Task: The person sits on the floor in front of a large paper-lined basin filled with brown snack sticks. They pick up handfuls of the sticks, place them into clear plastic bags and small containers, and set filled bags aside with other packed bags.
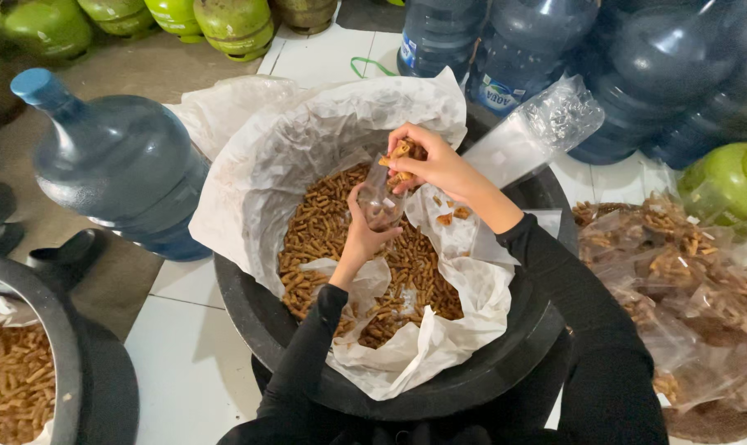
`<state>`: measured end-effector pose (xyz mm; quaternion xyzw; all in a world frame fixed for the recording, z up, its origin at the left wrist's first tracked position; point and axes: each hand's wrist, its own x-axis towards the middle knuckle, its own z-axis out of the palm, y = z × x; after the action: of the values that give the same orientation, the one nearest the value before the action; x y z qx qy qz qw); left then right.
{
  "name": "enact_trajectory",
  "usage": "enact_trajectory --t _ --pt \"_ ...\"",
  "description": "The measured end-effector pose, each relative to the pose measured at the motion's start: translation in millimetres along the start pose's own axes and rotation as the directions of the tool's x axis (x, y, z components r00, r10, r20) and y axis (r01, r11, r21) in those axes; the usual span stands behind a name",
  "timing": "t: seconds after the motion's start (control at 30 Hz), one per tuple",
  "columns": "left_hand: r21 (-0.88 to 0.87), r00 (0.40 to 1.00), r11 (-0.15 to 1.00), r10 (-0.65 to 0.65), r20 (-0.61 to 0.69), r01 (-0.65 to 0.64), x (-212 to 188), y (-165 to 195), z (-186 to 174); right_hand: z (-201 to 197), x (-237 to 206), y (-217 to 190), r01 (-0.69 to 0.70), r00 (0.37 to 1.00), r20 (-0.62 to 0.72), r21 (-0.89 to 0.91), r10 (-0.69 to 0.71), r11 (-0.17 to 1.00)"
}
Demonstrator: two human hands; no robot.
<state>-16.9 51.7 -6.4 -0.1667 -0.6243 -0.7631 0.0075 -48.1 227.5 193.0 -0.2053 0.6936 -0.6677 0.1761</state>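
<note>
left hand (362,235): fingers wrapped round clear bag (380,202) | right hand (429,162): fingers pinching snack sticks (400,154) at bag mouth | tip: best keep mouth open, upright over tub (505,363)

My elbows and shoulders run off the bottom edge. My right hand (435,165) hides most of the snack sticks (401,153) it pinches, and my left hand (364,239) covers the lower part of the small clear bag (381,202). The second tub (56,330) is cut off at the left edge. The packed bags (686,272) are blurred and run off the right edge.
</note>
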Motion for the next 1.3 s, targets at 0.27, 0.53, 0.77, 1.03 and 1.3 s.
enact_trajectory --t 0.27,0.53,0.77,1.03,1.3 --pt "0.027 0.99 0.999 0.041 -0.133 -0.037 -1.7 -3.3 4.1 -1.6 7.3 1.8 -0.043 0.995 -0.1 -0.169 0.026 0.985" --pt "0.16 0.976 0.986 0.077 -0.205 -0.044 -1.4 -3.8 4.1 -7.4 10.4 7.3 -0.069 0.998 -0.029 -0.433 0.063 0.899" --pt "0.187 0.988 0.98 0.088 -0.126 -0.064 -7.7 -4.6 7.8 -6.3 15.7 28.7 -0.064 0.991 0.048 -0.649 0.124 0.758" --pt "-0.037 0.999 0.999 0.022 -0.042 -0.024 -5.7 -6.9 5.6 -9.2 18.0 54.8 -0.036 0.985 0.096 -0.698 0.144 0.715" --pt "-0.026 0.998 1.0 -0.014 -0.064 0.012 1.4 -8.7 10.0 -16.7 18.1 51.1 -0.23 0.962 -0.011 -0.566 0.271 0.792"
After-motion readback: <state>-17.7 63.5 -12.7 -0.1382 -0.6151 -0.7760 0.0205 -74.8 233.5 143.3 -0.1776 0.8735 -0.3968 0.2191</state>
